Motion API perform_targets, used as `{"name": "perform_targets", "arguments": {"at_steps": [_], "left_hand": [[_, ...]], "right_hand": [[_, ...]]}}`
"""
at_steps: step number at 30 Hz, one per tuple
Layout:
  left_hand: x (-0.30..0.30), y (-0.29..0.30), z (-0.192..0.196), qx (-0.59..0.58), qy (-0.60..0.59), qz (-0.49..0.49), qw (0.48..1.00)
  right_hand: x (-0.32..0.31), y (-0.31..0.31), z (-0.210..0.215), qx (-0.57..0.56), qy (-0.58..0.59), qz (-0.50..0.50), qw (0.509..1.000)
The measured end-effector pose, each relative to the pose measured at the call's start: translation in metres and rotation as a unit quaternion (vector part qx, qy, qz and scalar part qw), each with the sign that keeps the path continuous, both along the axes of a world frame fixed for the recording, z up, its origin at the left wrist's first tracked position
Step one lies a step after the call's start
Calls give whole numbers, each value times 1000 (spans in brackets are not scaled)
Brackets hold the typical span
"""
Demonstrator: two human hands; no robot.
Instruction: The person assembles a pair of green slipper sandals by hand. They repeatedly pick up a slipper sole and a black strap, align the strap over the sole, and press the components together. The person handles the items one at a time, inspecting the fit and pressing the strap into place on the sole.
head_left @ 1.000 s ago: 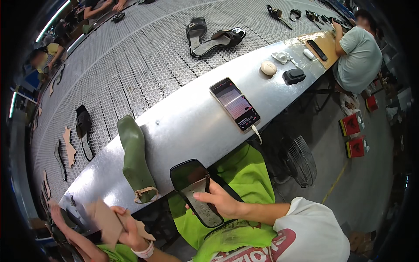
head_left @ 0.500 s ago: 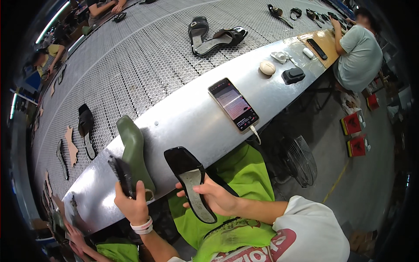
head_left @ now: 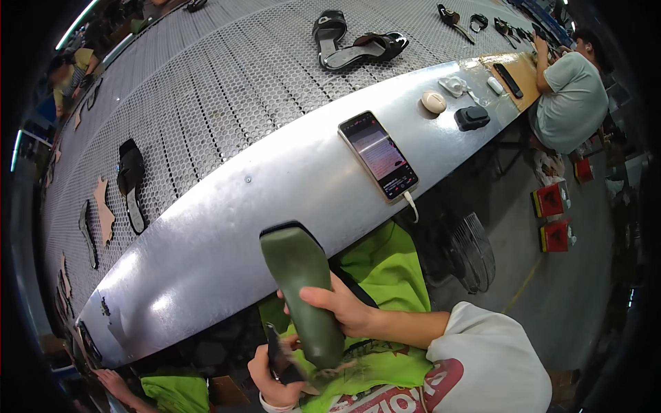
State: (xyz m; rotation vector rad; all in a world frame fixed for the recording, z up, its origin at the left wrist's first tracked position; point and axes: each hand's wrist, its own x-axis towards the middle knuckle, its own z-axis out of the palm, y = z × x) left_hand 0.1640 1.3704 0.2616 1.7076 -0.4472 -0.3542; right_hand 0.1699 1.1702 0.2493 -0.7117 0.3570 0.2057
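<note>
Fingers point(head_left: 318, 297) of my right hand point(head_left: 352, 314) were curled firmly around a green shoe form point(head_left: 297, 265), held at the near edge of the table point(head_left: 200, 237), with the rim of a black sole point(head_left: 295, 224) showing behind its far end. Nearer and left, I had my left hand point(head_left: 270, 380) closed around a blurred black piece point(head_left: 281, 359). Farther right, a phone point(head_left: 379, 155) lay on the table.

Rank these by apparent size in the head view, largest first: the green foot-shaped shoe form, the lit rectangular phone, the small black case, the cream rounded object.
1. Green foot-shaped shoe form, though nearness to the camera may enlarge it
2. Lit rectangular phone
3. Small black case
4. Cream rounded object
</note>
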Motion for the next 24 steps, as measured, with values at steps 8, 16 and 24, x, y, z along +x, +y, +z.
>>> {"name": "perform_targets", "arguments": {"at_steps": [8,16,24], "left_hand": [[-4,-9,-44,-80,139,120,980],[-11,-14,-83,-155,240,177,942],[-11,-21,-78,-214,294,200,910]], "right_hand": [[-51,3,-25,82,89,112,986],[-46,8,-38,127,134,132,974],[-45,17,-46,148,115,139,972]]}}
